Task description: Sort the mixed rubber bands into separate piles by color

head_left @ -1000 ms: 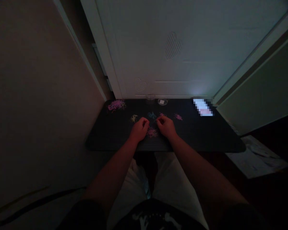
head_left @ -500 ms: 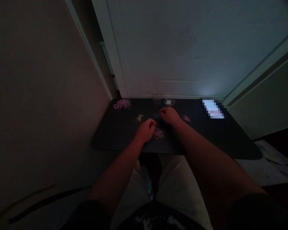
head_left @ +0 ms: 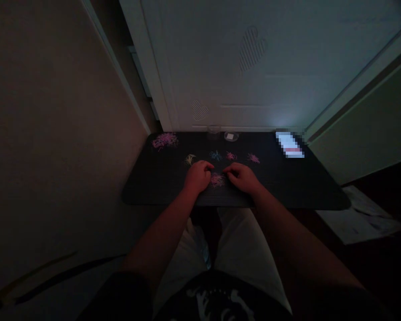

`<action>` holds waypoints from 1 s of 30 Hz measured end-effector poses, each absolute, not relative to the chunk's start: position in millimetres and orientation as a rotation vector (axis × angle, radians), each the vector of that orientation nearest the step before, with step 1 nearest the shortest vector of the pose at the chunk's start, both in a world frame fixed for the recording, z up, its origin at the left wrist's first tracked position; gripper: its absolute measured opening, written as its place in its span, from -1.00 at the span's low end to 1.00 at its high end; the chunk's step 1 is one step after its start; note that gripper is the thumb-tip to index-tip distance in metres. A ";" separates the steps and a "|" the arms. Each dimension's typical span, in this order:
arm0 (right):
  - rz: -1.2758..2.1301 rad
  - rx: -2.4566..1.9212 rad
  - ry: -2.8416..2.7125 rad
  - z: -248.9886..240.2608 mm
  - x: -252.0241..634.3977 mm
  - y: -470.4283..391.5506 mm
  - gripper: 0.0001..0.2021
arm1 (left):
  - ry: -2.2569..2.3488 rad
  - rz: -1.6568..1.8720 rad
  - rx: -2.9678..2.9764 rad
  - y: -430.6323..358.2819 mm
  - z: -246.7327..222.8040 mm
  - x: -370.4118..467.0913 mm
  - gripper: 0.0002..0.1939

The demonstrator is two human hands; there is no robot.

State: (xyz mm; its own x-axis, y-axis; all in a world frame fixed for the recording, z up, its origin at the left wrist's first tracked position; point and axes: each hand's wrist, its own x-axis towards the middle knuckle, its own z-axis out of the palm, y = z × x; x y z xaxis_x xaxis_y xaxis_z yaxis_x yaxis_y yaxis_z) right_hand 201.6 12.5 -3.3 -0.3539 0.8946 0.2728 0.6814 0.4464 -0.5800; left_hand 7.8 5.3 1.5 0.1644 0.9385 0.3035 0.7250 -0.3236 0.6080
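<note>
Both hands rest low over a dark table, one on each side of a loose pile of pink and pale thin bits [head_left: 217,180] that look like small rubber bands. My left hand [head_left: 198,176] is at the pile's left edge, its fingers curled and closed toward the thumb. My right hand [head_left: 242,177] is at the right edge, thumb and forefinger drawn together. Anything between the fingertips is too small and dark to make out. Beyond the hands lie a yellowish heap [head_left: 190,159], a blue heap [head_left: 215,155], a pink-red heap [head_left: 231,155] and a pink-purple heap [head_left: 253,158].
A larger pink-purple pile [head_left: 165,140] lies at the far left of the black table [head_left: 287,185]. A clear round container [head_left: 214,132] and a clear round lid [head_left: 231,136] with a white label stand at the back. A lit phone [head_left: 289,145] is at the back right, before a white door [head_left: 200,58].
My right hand has moved back from the blue heap toward the near pile, uncovering the pink-red heap. My left hand stays beside the pile. The view has shifted slightly.
</note>
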 end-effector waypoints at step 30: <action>0.498 -1.348 -2.164 -2.2 197.2 14.6 -0.84 | 1.542 0.908 2.064 3.6 0.1 6.3 -0.86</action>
State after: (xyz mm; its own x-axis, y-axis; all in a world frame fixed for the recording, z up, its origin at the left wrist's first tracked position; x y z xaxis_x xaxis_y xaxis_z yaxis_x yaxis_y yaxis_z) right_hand 197.2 14.6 -2.2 -0.3564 0.9012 0.2467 0.7029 0.4326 -0.5646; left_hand 6.3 3.6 0.1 0.1772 0.9502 0.2563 0.6855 -0.3060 0.6607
